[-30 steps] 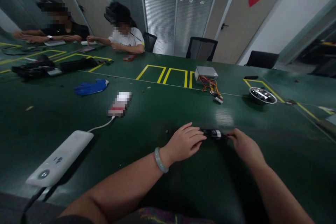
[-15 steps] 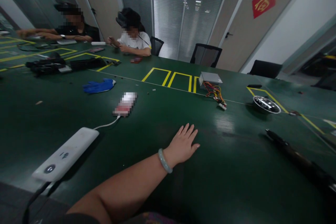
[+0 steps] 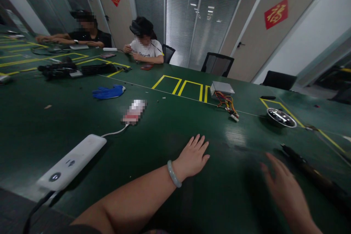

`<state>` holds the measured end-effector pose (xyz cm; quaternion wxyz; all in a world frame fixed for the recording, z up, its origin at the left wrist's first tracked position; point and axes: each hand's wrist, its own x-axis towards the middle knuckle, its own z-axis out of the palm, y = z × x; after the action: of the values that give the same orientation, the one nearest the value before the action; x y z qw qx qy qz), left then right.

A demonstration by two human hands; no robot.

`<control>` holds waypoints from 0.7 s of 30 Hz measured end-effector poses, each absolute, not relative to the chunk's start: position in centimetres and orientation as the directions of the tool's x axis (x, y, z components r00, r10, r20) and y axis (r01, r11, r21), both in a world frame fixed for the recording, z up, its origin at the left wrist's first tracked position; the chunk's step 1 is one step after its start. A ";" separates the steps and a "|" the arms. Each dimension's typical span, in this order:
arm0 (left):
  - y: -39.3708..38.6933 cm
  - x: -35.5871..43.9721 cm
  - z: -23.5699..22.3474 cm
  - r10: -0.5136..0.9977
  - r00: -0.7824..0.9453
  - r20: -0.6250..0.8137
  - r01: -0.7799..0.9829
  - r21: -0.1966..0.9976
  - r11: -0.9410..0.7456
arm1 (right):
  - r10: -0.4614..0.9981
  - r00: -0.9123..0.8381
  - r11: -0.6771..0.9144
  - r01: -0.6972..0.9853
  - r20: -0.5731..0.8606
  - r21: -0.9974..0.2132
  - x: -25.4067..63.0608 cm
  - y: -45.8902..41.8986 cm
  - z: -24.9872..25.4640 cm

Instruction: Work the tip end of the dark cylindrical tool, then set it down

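Observation:
My left hand (image 3: 192, 156) lies flat on the green table with its fingers spread, holding nothing. A pale green bangle (image 3: 173, 174) circles that wrist. At the right, my right hand (image 3: 286, 186) hovers over the table, smeared by motion, its thumb apart from the fingers and nothing visible in it. Just to its right lies a long black tool with a narrow tip (image 3: 312, 170), which looks like an electric screwdriver. Beyond my hands a metal power supply unit (image 3: 222, 87) with coloured wires (image 3: 228, 106) sits on the table, and a shiny metal bowl (image 3: 282, 117) stands farther right.
On the left a white power bank (image 3: 72, 161) is cabled to a phone (image 3: 134, 111). Behind them lie a blue glove (image 3: 109, 92) and black gear (image 3: 59, 68). Two people (image 3: 148, 48) sit across the table. Yellow tape (image 3: 192, 82) marks the tabletop (image 3: 153, 142).
My right hand has come into view at the lower right, beside the black tool. My left hand stays flat on the table. The whole view has shifted slightly.

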<state>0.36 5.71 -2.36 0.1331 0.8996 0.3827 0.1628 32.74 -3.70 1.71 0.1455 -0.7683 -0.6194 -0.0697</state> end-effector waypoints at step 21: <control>5.6 0.3 -2.8 0.588 0.785 0.194 0.602 -0.018 -0.798 | 0.828 -0.523 0.559 0.794 0.202 -0.237 14.1 -1.0 -2.0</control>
<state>0.27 5.58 -2.77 -0.0394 0.9440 0.3152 0.0896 14.07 -0.97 -1.98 0.1467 -0.4658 -0.8708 0.0575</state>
